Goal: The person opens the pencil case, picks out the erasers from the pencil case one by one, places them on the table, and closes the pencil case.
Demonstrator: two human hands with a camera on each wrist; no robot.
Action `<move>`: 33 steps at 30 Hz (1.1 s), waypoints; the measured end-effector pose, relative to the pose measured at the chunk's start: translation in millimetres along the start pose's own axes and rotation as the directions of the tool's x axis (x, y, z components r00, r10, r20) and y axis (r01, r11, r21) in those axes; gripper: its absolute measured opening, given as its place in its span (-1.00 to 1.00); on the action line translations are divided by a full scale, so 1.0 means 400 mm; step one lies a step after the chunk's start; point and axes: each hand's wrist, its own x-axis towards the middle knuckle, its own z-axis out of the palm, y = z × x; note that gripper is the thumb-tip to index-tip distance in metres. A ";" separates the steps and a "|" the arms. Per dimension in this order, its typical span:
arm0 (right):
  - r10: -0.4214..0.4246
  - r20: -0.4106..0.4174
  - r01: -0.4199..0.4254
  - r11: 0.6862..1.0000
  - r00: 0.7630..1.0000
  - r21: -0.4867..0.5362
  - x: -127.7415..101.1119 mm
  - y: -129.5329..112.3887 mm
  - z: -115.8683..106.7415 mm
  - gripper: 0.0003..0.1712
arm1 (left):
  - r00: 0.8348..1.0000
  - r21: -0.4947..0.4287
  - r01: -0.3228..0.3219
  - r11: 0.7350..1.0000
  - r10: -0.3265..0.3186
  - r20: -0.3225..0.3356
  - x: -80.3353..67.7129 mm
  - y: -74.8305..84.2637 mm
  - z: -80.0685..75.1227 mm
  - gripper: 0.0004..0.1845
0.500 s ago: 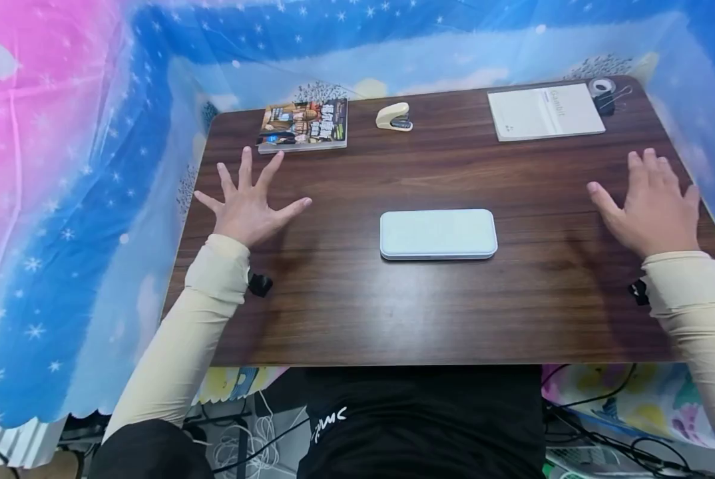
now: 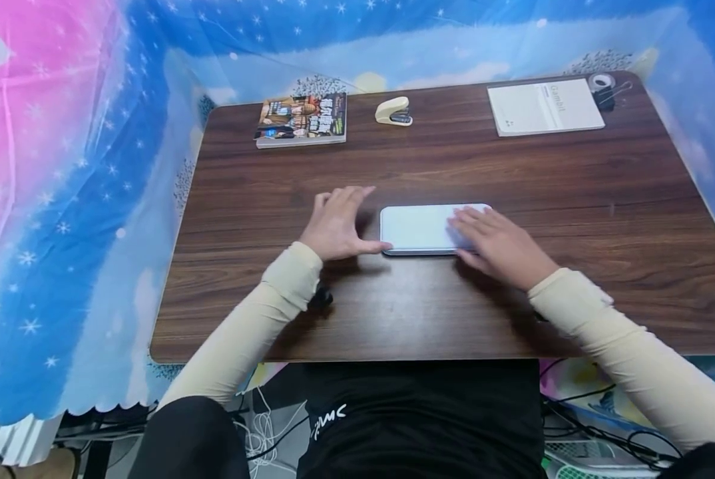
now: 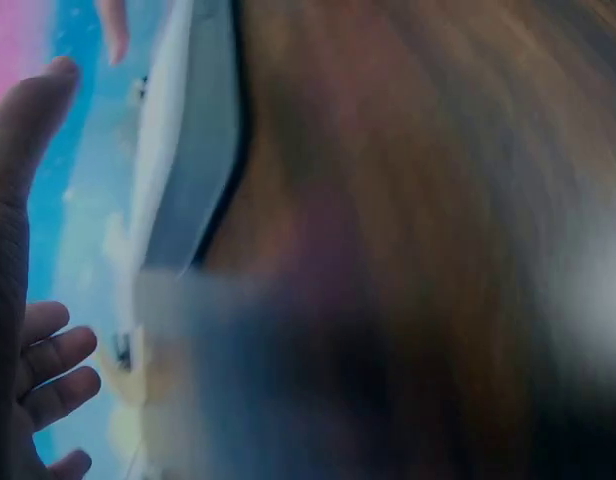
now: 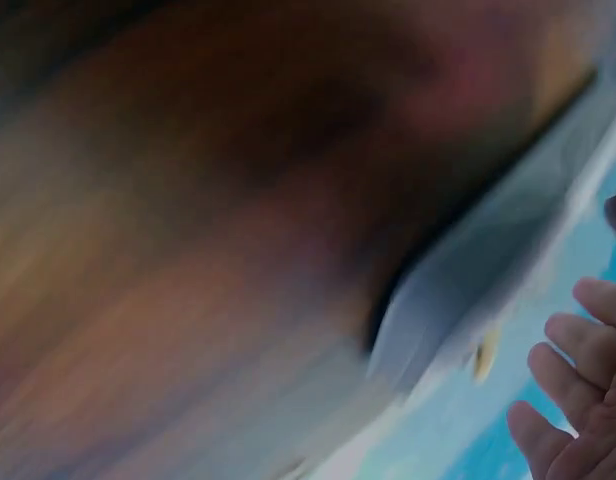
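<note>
One white case lies flat on the table. The left hand is spread, its thumb at the case's near left corner; the right hand has its fingers extended over the right end. From where I stand, I can't tell whether either truly touches it. If one side pushes harder than the other, the case could swivel or slide; its rounded corners might also slip from a shallow grip.

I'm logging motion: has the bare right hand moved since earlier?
Yes, leftward: the right hand, earlier near the right edge of the brown wooden tabletop, now overlaps the white rectangular case.
</note>
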 end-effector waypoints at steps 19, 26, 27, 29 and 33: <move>-0.142 -0.051 0.138 0.988 0.989 -0.074 0.051 -0.025 0.073 -0.29 | 0.983 -0.005 -0.180 0.984 0.180 -0.022 0.083 0.016 0.126 0.10; -0.270 -0.032 0.258 0.944 0.962 -0.204 0.069 -0.002 0.064 -0.26 | 0.979 -0.018 -0.202 0.979 0.202 -0.028 0.102 0.006 0.117 0.12; -0.284 -0.030 0.271 0.939 0.958 -0.214 0.071 0.001 0.064 -0.25 | 0.980 -0.023 -0.199 0.980 0.198 -0.026 0.104 0.005 0.116 0.13; -0.303 -0.027 0.291 0.933 0.953 -0.212 0.072 0.009 0.064 -0.26 | 0.981 -0.039 -0.193 0.980 0.193 -0.013 0.104 0.003 0.117 0.13; -0.326 -0.056 0.316 0.938 0.944 -0.139 0.060 0.025 0.066 -0.36 | 0.985 -0.128 -0.172 0.977 0.173 -0.001 0.089 -0.003 0.132 0.12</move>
